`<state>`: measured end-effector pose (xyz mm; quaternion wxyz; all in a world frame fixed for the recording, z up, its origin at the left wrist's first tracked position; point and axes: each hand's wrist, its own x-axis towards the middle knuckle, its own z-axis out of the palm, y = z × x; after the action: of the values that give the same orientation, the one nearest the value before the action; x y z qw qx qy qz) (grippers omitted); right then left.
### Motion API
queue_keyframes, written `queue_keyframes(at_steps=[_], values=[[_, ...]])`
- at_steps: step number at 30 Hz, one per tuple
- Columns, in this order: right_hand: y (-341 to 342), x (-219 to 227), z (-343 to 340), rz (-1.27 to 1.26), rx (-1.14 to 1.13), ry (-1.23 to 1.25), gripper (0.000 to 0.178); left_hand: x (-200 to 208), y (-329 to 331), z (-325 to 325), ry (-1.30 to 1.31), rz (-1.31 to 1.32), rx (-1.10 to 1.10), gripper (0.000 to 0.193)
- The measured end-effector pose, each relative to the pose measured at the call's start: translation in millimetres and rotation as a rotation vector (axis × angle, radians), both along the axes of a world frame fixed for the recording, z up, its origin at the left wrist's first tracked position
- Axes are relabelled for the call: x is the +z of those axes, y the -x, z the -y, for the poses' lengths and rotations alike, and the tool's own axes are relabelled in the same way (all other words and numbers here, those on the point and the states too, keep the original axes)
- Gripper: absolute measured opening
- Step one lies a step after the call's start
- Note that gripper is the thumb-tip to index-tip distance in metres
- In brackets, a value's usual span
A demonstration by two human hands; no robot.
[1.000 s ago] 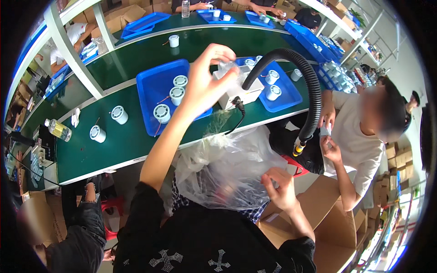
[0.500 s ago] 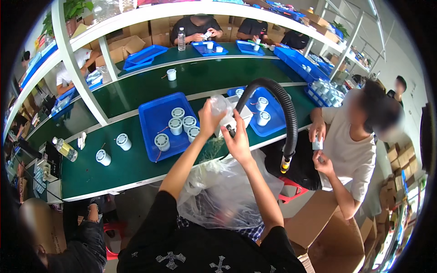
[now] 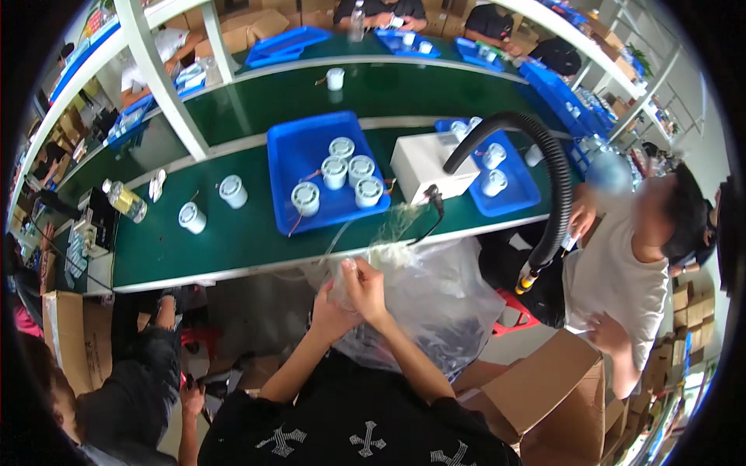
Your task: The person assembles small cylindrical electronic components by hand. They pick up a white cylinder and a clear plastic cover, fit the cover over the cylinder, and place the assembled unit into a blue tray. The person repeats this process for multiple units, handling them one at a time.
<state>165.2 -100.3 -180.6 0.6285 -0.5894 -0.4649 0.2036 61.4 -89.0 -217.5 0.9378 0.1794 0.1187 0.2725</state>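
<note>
Close in front of my body, just short of the bench edge, my left hand (image 3: 331, 312) is closed round a clear plastic piece (image 3: 343, 293), perhaps a cup or cover; its exact kind is unclear. My right hand (image 3: 365, 289) closes over it from the other side, fingers curled at its top, hiding most of it. Just beyond my hands lies a crumpled clear plastic bag (image 3: 435, 303), spreading over my lap. On the bench past it stands a white box (image 3: 423, 167) with a black plug and cable (image 3: 437, 203) at its front.
A thick black corrugated hose (image 3: 561, 179) arches from the box to the right. Blue trays (image 3: 284, 206) hold several white cylindrical units with wires. Two more units (image 3: 232, 192) stand left, near a bottle (image 3: 124, 200). A co-worker (image 3: 614, 264) sits right, beside an open carton (image 3: 544, 380).
Both hands have come back from the white box toward my body, bringing the clear plastic piece with them. My right hand has left the box and joined the left. The view has shifted.
</note>
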Motion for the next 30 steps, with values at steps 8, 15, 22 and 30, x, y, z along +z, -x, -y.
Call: queue_keyframes(at_steps=[8, 15, 22, 30], values=[[10, -5, 47, 0.362, -0.137, -0.496, 0.029, -34, 48, -7, 0.348, -0.133, -0.038, 0.052], [-140, -269, 147, 1.099, -0.094, 0.901, 0.050, 0, 90, -43, 0.052, -0.112, 0.149, 0.047], [-66, -3, 2, 0.850, 0.425, 0.723, 0.021, -30, 99, -34, 0.075, -0.114, 0.190, 0.050], [-30, 32, -170, 1.284, 0.317, 0.281, 0.050, -29, 65, -4, -0.020, -0.359, 0.002, 0.058]])
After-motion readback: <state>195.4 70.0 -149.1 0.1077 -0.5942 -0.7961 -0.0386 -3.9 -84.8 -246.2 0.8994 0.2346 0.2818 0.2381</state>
